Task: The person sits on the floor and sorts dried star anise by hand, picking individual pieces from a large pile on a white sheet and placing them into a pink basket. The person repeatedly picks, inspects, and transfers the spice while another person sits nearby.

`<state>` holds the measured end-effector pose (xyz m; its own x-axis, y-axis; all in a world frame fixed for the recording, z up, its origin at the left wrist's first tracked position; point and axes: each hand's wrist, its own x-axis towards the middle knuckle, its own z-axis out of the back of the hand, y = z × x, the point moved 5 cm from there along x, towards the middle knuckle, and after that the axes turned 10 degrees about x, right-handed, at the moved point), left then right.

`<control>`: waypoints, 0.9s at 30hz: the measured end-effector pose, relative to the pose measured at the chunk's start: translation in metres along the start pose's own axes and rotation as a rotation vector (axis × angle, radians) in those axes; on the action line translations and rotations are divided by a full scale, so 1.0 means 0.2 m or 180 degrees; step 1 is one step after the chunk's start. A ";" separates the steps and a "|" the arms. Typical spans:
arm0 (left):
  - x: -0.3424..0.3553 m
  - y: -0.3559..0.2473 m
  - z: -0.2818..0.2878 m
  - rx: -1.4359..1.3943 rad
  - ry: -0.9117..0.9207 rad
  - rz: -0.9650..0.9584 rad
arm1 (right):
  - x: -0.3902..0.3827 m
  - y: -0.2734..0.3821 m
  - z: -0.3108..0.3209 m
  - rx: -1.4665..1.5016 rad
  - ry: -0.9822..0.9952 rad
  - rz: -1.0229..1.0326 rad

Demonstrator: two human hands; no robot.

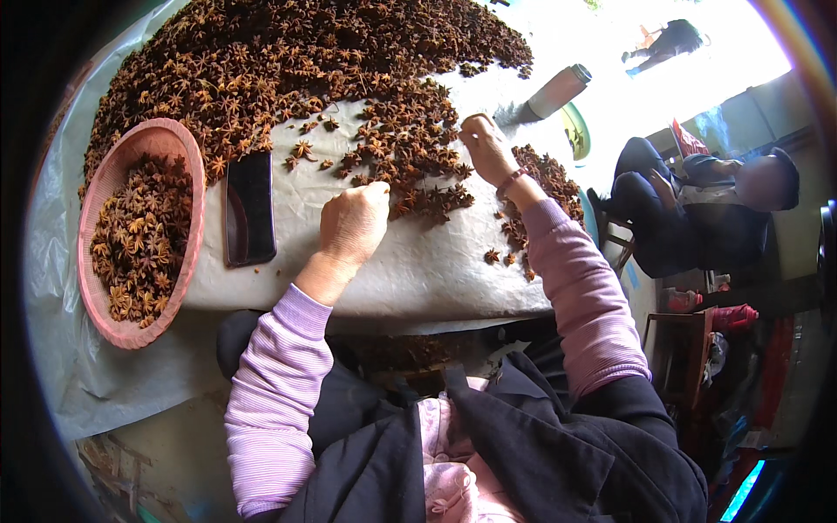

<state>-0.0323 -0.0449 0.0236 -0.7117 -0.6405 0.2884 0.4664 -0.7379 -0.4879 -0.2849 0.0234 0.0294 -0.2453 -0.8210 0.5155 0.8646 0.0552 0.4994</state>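
Dried star anise (288, 61) is heaped across the far side of a table covered with a pale sheet (418, 279). A looser tongue of it reaches toward me between my hands. My left hand (352, 225) is closed at the near left edge of that tongue, fingers curled inward. Farther off, my right hand (488, 150) is closed too, between the tongue and a smaller pile of star anise (551, 183) on the right. Anything pinched in either hand is hidden or too small to name. Striped lilac sleeves cover both my forearms.
A pink plastic basket (193, 235) of star anise sits at the left, beside a dark phone (250, 209). Beyond my right hand are a capped bottle (560, 91) and a green-rimmed bowl (583, 122). Another person (697, 205) sits at the right; a stool (684, 340) stands nearer.
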 end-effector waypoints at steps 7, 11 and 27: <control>0.01 -0.01 -0.02 0.0136 -0.0009 0.0012 | -0.30 0.01 0.07 -0.0390 -0.0398 -0.0726; 0.00 -0.03 -0.03 0.0029 -0.0267 -0.0145 | -0.32 0.03 0.13 -0.0641 -0.0417 -0.0956; -0.06 -0.35 -0.08 0.0360 -0.0432 -0.0995 | -0.52 0.29 0.30 0.0687 0.0212 -0.1007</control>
<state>-0.0647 0.0183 0.0405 -0.7565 -0.3970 0.5198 0.2978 -0.9166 -0.2667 -0.2365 0.1459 0.0470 -0.4499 -0.8513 0.2698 0.6369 -0.0941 0.7652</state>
